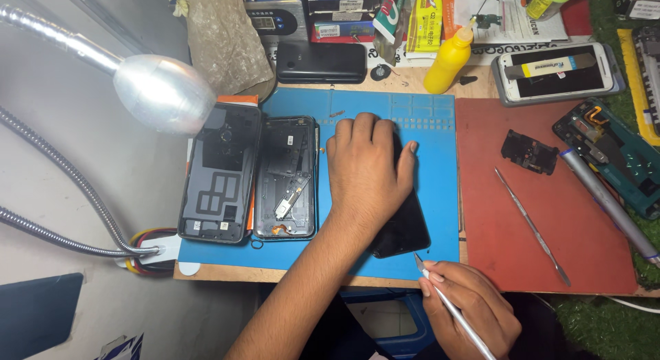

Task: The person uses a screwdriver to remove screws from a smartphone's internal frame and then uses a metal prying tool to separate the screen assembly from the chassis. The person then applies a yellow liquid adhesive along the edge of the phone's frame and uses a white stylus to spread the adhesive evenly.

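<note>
- Left hand (368, 171) lies flat, fingers spread, pinning the black phone screen panel (405, 229): thin, slick, brittle; best held by its edges.
- Right hand (471, 308) pinches a metal scalpel (450, 306), pen-style.

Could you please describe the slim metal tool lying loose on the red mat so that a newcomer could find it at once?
Start at the red mat, right of the blue mat. The thin metal spudger lies diagonally across its middle, apart from both hands. It is far slimmer than the thick grey pen-like tool to its right.
</note>
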